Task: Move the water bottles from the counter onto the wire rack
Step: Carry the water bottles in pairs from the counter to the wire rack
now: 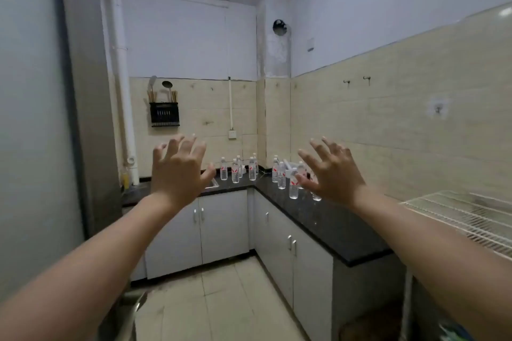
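Note:
Several clear water bottles (252,168) with red-and-white labels stand on the black L-shaped counter (340,227), clustered around its far corner. A white wire rack (454,210) stands at the right, past the counter's near end, with nothing visible on its top shelf. Both my arms are stretched forward at chest height. My left hand (178,170) is raised with fingers spread, holding nothing, in front of the sink area. My right hand (331,174) is also spread and empty, and it hides part of the nearest bottles (293,188).
White cabinet doors (221,230) run under the counter. A sink (212,183) lies behind my left hand. A black utensil holder (164,114) hangs on the tiled back wall. A white pipe (123,86) runs down the left corner. The tiled floor (221,299) lies open below.

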Motion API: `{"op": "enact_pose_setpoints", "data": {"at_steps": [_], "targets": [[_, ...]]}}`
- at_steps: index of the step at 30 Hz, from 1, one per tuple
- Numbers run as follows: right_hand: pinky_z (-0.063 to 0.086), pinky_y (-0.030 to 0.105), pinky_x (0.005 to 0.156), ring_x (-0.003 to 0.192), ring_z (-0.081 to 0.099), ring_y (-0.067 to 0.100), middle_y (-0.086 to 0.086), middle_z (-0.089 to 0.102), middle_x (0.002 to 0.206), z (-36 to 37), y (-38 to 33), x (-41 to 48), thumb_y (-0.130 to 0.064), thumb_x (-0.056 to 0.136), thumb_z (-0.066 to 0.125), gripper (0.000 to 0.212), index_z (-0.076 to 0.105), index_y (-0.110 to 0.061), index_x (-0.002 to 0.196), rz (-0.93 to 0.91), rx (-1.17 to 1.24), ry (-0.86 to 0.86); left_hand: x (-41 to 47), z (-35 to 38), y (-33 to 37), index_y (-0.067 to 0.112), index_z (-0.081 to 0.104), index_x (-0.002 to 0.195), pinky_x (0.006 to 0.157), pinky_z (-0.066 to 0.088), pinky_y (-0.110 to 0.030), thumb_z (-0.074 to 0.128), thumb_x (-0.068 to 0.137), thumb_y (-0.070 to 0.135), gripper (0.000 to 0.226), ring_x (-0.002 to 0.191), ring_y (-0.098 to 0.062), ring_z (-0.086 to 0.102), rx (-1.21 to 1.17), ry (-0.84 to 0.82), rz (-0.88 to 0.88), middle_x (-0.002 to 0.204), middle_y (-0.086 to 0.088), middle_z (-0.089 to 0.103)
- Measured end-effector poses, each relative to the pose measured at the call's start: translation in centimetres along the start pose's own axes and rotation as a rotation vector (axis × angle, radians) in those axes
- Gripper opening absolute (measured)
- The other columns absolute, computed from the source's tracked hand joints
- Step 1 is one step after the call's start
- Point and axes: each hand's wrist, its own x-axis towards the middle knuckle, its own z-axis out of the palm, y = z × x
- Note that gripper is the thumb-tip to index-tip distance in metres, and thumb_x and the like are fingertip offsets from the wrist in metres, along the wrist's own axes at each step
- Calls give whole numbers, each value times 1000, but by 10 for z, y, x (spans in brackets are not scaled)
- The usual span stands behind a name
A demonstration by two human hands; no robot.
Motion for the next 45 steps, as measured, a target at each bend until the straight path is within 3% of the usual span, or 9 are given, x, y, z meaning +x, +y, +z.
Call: {"op": "enact_pose_setpoints", "data": {"at_steps": [10, 15, 23, 26, 29, 32, 35, 39, 45], "targets": [[52, 55, 65, 88, 64, 48, 29, 67, 99, 65, 31, -22, -32, 57, 85, 52, 69, -1, 96, 46, -15, -145, 7, 119, 31, 16, 48, 127, 103, 25, -47, 41, 87, 50, 53, 133, -28, 30, 55, -251, 25, 144, -11, 40], [50, 48, 70, 90, 64, 42, 28, 65, 101, 142, 54, -13, -32, 70, 76, 45, 66, -1, 101, 95, 61, -212, 33, 194, 24, 13, 50, 125, 104, 22, -47, 47, 86, 43, 50, 135, -28, 30, 147, -284, 150, 142, -12, 42], [53, 39, 57, 78, 67, 35, 20, 68, 90, 292, 76, 46, -36, 60, 81, 45, 68, -6, 91, -6, 91, -290, 95, 305, -15, 13, 52, 125, 101, 27, -45, 53, 84, 37, 48, 130, -29, 37, 199, -337, 7, 135, -12, 49], [53, 44, 70, 97, 63, 37, 23, 64, 107, 333, 68, 70, -36, 73, 71, 46, 64, -5, 107, -29, 166, -329, 97, 328, -35, 9, 58, 117, 96, 30, -46, 60, 80, 32, 44, 125, -32, 44, 181, -351, -74, 127, -16, 56], [45, 46, 90, 122, 46, 35, 21, 48, 133, 391, 42, 97, -38, 87, 52, 51, 49, -8, 127, -89, 262, -344, 93, 359, -73, 11, 55, 122, 99, 29, -47, 59, 81, 33, 47, 127, -31, 40, 210, -407, -217, 132, -14, 52], [40, 47, 95, 128, 38, 35, 22, 40, 140, 434, 10, 125, -35, 88, 48, 50, 46, -7, 130, -147, 347, -359, 88, 377, -117, 14, 50, 128, 101, 28, -44, 55, 84, 36, 50, 130, -28, 37, 250, -431, -340, 137, -11, 48], [44, 47, 88, 122, 45, 39, 27, 46, 133, 474, -23, 165, -30, 84, 57, 45, 53, -4, 121, -213, 347, -326, 87, 395, -167, 14, 50, 129, 100, 29, -42, 54, 85, 36, 49, 129, -27, 38, 292, -433, -421, 137, -10, 48], [54, 45, 60, 89, 65, 42, 28, 66, 101, 517, -62, 213, -21, 59, 81, 40, 68, -1, 91, -254, 333, -298, 98, 428, -241, 16, 47, 130, 102, 29, -43, 50, 87, 38, 49, 131, -27, 36, 363, -418, -499, 140, -9, 46], [54, 49, 68, 99, 62, 43, 29, 63, 110, 589, -90, 295, -20, 65, 78, 40, 67, 0, 98, -200, 294, -298, 161, 509, -323, 13, 49, 130, 100, 28, -42, 53, 86, 31, 48, 130, -27, 35, 220, -369, -528, 137, -10, 47]]}}
